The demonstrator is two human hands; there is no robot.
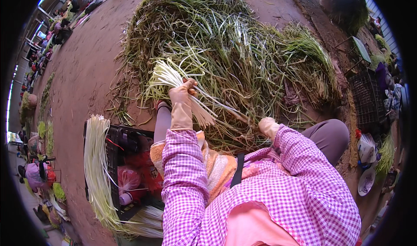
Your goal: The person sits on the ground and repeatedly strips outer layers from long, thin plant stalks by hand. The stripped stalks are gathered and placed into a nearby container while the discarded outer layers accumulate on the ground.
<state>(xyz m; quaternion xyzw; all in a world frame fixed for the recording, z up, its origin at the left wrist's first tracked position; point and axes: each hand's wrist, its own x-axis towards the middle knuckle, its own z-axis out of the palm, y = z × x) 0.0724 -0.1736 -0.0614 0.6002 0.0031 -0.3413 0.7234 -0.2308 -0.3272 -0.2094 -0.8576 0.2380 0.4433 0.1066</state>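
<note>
My left hand (182, 96), in a tan rubber glove, is closed around a bundle of pale leafy stalks (167, 74), which look like blanched chives. Their white tips fan out above the fist, and the even ends point down to the right. A longer stalk (224, 106) stretches from beside the bundle toward my right hand (268, 127). That gloved hand is low at the near edge of a big heap of green and withered stalks (221, 41). Its fingers are turned away from view, so whether they grip anything is hidden.
At my left stands a black plastic crate (112, 168) with red plastic bags (146, 177) inside. Long pale stalks (97, 168) drape along its side. A black mesh crate (366, 96) and a white bowl (366, 181) are at the right. Other people sit along the far left.
</note>
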